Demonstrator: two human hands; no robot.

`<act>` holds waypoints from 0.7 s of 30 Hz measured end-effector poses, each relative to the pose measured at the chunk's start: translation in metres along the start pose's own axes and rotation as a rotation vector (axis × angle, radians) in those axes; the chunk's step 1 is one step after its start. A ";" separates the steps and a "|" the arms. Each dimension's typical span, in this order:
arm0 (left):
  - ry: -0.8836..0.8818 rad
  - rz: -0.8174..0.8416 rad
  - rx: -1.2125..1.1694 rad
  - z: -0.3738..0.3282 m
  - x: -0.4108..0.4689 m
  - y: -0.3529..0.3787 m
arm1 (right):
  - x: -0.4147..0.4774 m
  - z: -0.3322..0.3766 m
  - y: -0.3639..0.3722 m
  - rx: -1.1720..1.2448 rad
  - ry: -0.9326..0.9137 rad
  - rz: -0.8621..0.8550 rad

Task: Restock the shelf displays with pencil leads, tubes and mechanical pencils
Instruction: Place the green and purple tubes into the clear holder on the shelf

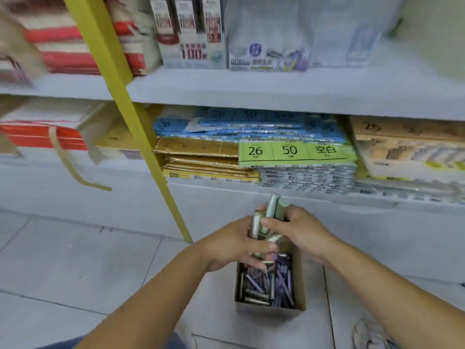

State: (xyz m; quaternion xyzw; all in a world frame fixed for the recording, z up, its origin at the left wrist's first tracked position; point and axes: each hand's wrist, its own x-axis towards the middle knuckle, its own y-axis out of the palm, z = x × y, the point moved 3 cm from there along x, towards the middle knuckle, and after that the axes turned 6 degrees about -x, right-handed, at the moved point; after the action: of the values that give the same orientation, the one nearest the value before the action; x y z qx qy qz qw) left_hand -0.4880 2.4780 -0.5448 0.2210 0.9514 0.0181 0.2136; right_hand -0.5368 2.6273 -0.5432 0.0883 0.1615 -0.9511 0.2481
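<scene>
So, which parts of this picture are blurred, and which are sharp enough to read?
Head view: the red-and-white packs upper left are smeared, as by motion; the green pack reads clearly, 26 and 50; the held tubes are soft.

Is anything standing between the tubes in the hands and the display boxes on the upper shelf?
Nothing visible does. The left hand and right hand hold the tubes above the box, in open space. The yellow post slants past on the left, clear of the way to the display boxes.

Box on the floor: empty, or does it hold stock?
Holds stock. The open-topped box has green and purple tubes lying inside; the left hand and right hand hold a bunch above it.
</scene>
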 end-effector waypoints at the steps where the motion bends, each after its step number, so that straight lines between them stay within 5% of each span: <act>1: 0.005 0.019 0.012 -0.013 -0.007 0.000 | -0.005 0.017 -0.004 -0.022 -0.041 0.018; 8: 0.112 0.016 0.101 -0.106 -0.057 -0.014 | -0.030 0.135 -0.035 -0.237 -0.305 0.015; 21: 0.468 -0.412 -0.096 -0.183 -0.058 -0.025 | -0.023 0.199 -0.062 -0.128 -0.385 -0.013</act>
State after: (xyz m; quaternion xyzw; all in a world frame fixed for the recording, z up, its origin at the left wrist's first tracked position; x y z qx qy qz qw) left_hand -0.5271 2.4412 -0.3591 0.0030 0.9976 0.0698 -0.0017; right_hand -0.5654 2.6190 -0.3353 -0.1119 0.1718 -0.9398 0.2734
